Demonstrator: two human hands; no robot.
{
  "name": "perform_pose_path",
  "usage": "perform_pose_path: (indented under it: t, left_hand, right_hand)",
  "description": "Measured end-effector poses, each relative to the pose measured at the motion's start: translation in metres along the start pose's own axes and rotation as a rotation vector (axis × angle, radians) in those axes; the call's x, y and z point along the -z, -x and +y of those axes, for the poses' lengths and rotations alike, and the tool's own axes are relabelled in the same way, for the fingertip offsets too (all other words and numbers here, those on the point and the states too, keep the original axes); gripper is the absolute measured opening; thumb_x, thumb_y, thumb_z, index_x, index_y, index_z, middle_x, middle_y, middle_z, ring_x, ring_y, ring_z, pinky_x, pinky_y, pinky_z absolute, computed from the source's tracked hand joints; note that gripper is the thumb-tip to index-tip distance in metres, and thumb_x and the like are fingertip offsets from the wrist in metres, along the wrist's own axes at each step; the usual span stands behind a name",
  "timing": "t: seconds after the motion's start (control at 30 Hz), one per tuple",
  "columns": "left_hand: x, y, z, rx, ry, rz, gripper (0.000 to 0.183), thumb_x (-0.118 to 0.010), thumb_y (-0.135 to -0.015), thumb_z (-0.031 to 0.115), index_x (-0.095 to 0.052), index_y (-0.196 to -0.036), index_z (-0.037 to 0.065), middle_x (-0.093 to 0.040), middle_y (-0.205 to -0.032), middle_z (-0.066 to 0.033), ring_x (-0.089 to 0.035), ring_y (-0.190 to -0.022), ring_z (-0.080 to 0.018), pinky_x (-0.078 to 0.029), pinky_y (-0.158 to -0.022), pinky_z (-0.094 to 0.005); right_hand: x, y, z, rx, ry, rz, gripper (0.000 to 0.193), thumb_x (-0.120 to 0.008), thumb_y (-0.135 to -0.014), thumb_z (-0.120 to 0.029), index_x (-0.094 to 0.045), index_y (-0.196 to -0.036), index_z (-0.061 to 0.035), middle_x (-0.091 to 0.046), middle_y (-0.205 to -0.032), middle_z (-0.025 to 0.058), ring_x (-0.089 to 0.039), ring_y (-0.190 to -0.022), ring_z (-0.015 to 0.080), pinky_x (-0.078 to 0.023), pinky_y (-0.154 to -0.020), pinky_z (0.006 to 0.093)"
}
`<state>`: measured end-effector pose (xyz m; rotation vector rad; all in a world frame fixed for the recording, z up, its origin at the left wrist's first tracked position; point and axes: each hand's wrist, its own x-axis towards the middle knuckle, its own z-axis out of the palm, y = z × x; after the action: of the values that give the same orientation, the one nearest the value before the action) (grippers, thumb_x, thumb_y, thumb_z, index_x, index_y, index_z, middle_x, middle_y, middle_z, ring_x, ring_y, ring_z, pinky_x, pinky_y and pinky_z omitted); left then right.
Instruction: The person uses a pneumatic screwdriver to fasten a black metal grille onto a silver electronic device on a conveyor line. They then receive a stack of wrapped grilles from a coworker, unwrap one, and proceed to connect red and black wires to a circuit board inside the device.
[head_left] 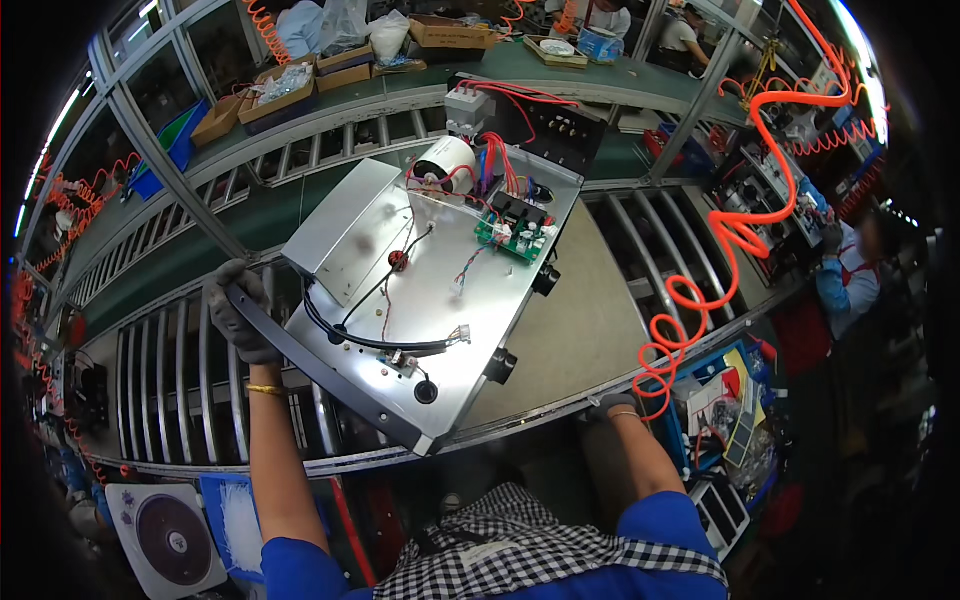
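A silver metal chassis (420,310) sits tilted at an angle on the bench, with a long dark panel (325,372) along its near left side. My gloved left hand (240,312) is closed around the far left end of that panel. On the chassis are a green circuit board (508,232), a white cylindrical part (446,163), a black cable (400,345) with a loose connector, and red wires. Two black round feet (501,366) stick out from its right side. My gloved right hand (604,406) is low at the bench's front edge, apart from the chassis; its fingers are mostly hidden.
Metal rollers (180,380) lie left and right of the tan board (560,340) under the chassis. A coiled orange air hose (735,235) hangs at right above a blue bin (680,410) of parts. A fan (175,540) stands low left. A co-worker (850,265) is at far right.
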<state>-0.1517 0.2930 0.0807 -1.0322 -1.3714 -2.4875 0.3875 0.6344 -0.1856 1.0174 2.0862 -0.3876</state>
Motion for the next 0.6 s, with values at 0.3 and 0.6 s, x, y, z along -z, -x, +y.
perform_pose_path:
  t: [0.3,0.6]
  left_hand:
    - [0.035,-0.002,-0.001,0.164,0.165,-0.116,0.055,-0.039,-0.102,0.051,-0.060,-0.117,0.002,-0.044,-0.060,-0.0045,-0.038,-0.044,-0.0091,-0.033,-0.032,-0.0215]
    - [0.063,-0.006,-0.001,0.150,0.331,-0.381,0.030,-0.055,-0.097,0.034,-0.060,-0.109,0.007,-0.061,-0.115,-0.0207,-0.051,-0.057,-0.0185,-0.050,-0.041,-0.0302]
  right_hand:
    - [-0.026,-0.023,0.037,0.214,0.044,0.128,0.064,-0.062,-0.080,-0.060,-0.064,-0.123,-0.0131,-0.068,-0.118,0.0115,-0.068,-0.099,0.0302,-0.054,-0.084,0.0418]
    - [-0.034,-0.046,0.055,0.292,0.082,0.240,0.065,-0.062,-0.080,-0.061,-0.064,-0.124,-0.0137,-0.068,-0.119,0.0113,-0.068,-0.101,0.0303,-0.054,-0.085,0.0422]
